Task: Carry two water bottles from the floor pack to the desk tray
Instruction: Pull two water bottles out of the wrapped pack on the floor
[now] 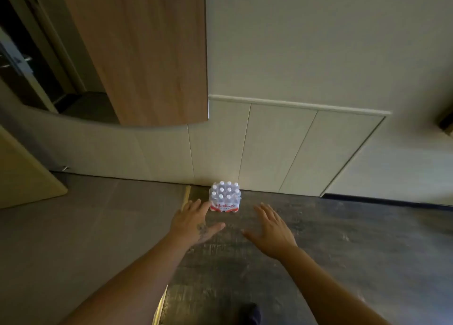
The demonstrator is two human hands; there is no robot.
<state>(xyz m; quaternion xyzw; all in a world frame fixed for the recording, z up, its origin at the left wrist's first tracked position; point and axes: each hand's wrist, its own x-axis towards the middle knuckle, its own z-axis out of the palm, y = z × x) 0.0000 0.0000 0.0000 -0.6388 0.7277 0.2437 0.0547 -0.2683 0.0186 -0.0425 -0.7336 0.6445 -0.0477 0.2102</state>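
A shrink-wrapped pack of water bottles (225,197) with white caps and red labels stands on the floor against the pale wall panelling. My left hand (195,223) is stretched out, fingers spread, its fingertips overlapping the pack's lower left corner in the view. My right hand (272,228) is also out flat with fingers apart, to the right of the pack and nearer to me. Neither hand holds anything. No desk or tray is in view.
A wooden cabinet panel (147,50) hangs on the wall above left. A light door (22,175) stands at the left edge. A metal threshold strip (185,198) divides grey tile from dark patterned flooring (318,251). My dark shoe (250,313) shows at the bottom.
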